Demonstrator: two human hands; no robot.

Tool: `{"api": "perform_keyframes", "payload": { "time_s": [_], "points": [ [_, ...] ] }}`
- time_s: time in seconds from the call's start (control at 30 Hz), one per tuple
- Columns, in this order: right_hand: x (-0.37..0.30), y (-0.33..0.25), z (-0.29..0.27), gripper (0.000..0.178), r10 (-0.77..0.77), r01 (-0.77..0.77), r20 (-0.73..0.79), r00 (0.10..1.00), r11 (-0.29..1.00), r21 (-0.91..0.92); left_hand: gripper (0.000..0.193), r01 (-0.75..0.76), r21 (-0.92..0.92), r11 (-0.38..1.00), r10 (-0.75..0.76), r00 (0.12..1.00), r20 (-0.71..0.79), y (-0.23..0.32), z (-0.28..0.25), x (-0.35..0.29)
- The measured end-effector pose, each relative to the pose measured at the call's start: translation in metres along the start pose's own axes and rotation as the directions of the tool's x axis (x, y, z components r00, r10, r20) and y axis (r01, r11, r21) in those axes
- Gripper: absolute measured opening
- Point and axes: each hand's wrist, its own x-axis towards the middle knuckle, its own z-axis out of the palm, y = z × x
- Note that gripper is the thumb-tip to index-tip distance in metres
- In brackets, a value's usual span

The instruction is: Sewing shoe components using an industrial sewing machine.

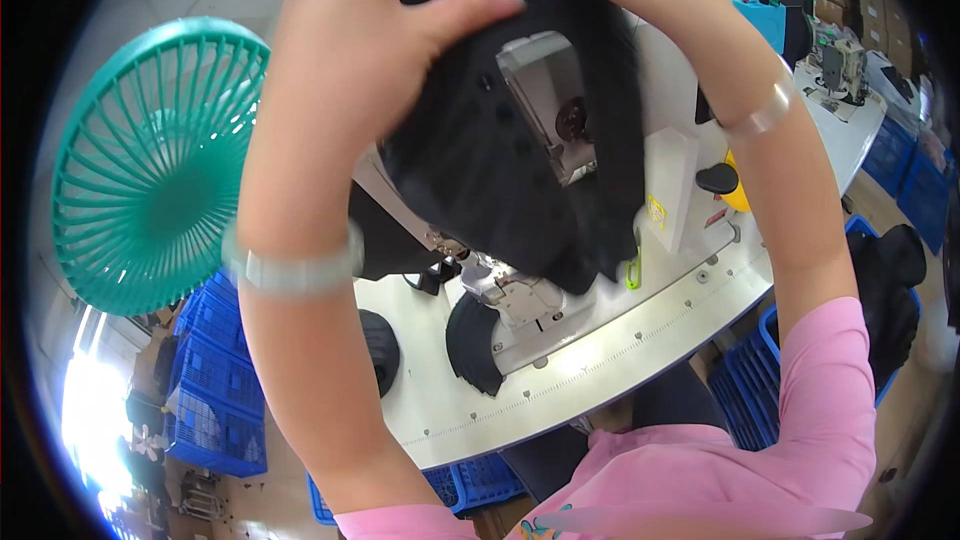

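Observation:
A black fabric piece [450, 160], with small round holes and a gap through its middle, is held up before me, its lower edge blurred. My left hand [365, 50] grips its upper left side; the thumb lies across the cloth and the other fingers are partly cut off. My right forearm [740, 60] reaches to the fabric's upper right, but the fingers there are out of sight. Behind and below the cloth stands a white sewing machine [525, 305], partly hidden. A curved black piece [472, 345] rests on the table by the machine, left of its needle area.
The white table [460, 420] has a ruled front edge. Another dark rounded item [378, 345] sits at its left. A green fan [160, 170] stands left of my arm. Blue crates [215, 400] are stacked at left; a blue basket [750, 390] with black items is at right.

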Motion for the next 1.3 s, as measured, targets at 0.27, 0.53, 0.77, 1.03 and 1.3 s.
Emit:
{"api": "perform_keyframes", "payload": {
  "time_s": [0.27, 0.53, 0.77, 1.03, 1.3],
  "points": [
    [0.028, 0.021, 0.024, 0.025, -0.542, 0.587, 0.234, 0.807, 0.778, -0.223, 0.048, 0.11, -0.236, 0.966, -0.077, 0.987, 0.144, -0.029, 0.019, 0.012],
    [0.024, 0.018, 0.012, 0.025, -0.545, 0.623, 0.35, 0.762, 0.764, -0.169, 0.052, 0.056, -0.166, 0.985, -0.037, 0.993, 0.116, -0.029, 0.022, 0.01],
    [0.031, 0.006, 0.008, 0.028, -0.436, 0.561, 0.422, 0.795, 0.794, -0.235, 0.057, 0.064, -0.213, 0.975, -0.038, 0.992, 0.124, -0.03, 0.024, 0.009],
    [0.032, 0.014, 0.019, 0.028, -0.359, 0.467, 0.418, 0.834, 0.864, -0.189, 0.062, 0.1, -0.12, 0.988, -0.077, 0.98, 0.183, -0.031, 0.02, 0.005],
    [0.022, 0.013, 0.014, 0.027, -0.459, 0.492, 0.231, 0.858, 0.863, -0.114, 0.075, 0.066, 0.454, 0.889, -0.075, 0.997, 0.002, -0.01, 0.02, -0.013]
  ]
}}
